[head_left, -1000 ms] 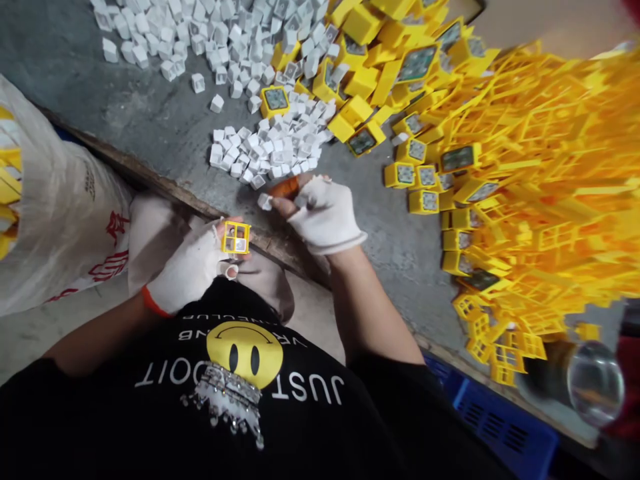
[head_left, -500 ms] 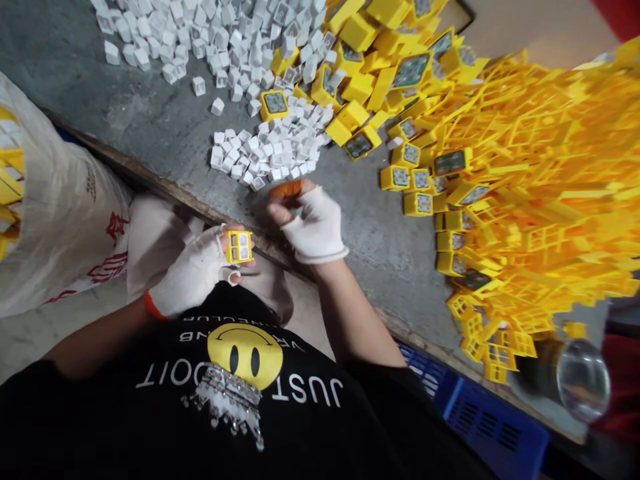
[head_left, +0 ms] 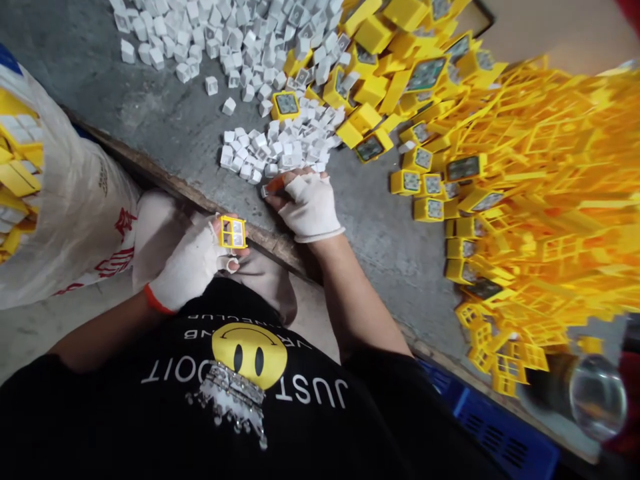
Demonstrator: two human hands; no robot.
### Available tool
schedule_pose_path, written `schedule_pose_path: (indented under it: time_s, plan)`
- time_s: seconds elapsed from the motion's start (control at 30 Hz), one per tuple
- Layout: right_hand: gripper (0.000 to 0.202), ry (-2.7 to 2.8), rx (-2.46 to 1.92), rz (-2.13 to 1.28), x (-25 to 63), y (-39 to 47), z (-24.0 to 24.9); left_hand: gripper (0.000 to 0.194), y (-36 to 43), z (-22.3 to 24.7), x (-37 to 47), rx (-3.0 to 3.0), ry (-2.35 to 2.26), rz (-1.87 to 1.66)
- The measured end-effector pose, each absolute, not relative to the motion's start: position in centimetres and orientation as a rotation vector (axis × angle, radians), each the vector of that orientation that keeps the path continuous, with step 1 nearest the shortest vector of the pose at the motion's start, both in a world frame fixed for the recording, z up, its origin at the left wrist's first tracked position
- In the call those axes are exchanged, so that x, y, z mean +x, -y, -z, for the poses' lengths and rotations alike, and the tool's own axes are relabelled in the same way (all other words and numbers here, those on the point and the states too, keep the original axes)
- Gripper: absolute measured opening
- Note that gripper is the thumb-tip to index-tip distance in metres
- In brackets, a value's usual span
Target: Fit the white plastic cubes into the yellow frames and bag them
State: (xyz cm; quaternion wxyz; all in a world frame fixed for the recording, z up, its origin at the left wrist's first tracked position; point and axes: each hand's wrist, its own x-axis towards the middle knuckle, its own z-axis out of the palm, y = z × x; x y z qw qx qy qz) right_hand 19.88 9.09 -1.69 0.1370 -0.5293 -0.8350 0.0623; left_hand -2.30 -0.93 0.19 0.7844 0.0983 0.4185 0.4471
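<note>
My left hand [head_left: 195,257], in a fingerless white glove, grips a small yellow frame [head_left: 225,231] with a two-by-two grid of openings. White keycaps [head_left: 237,234] fill the two openings on its right side; the two on the left are bare. Across the bench, my right hand [head_left: 307,203], also gloved in white, is closed at the near edge of a small heap of white keycaps [head_left: 273,148]. A single white keycap [head_left: 265,191] shows between its thumb and fingertips. The remaining fingers are curled and partly hidden by the glove.
A larger heap of white keycaps [head_left: 230,40] lies farther back on the grey bench [head_left: 165,127]. Yellow housings with circuit boards [head_left: 423,160] and piled yellow frames [head_left: 565,200] cover the right. An open white sack [head_left: 85,193] stands left. Blue crates [head_left: 500,427] sit below the bench edge.
My right hand has moved to the small keycap heap, and a white keycap now shows in its fingertips. My left hand still holds the yellow frame. The view has shifted slightly.
</note>
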Motion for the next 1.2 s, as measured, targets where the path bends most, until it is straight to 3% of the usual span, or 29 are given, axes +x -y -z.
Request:
schedule_pose_path:
  time_s: [0.17, 0.37, 0.53, 0.9, 1.03, 1.2]
  plan:
    - [0.038, 2.225, -1.183, -0.309, 19.0, -3.9, -0.9, 0.048, 1.8, 0.6, -1.9, 0.460, -0.888, -1.121]
    - [0.045, 2.000, -1.204, -0.492, 17.0, -0.1, -0.3, 0.040, 2.6, 1.0, -2.2, 0.881, -1.057, -1.351]
    - [0.043, 2.039, -1.215, -0.354, 16.6, 0.3, 0.7, 0.037, 2.9, 0.7, -2.7, 1.022, -1.106, -1.294]
    - [0.037, 2.307, -1.128, -0.230, 16.0, -0.8, 0.5, 0.039, 3.1, 1.6, -2.1, 0.639, -1.108, -1.366]
    - [0.038, 2.497, -1.137, -0.356, 15.9, -2.0, -0.9, 0.038, 2.7, 1.2, -2.4, 0.620, -1.102, -1.365]
    - [0.025, 2.328, -1.547, -0.277, 17.1, -8.1, 0.1, 0.044, 1.9, 0.4, -2.9, 0.411, -0.972, -1.235]
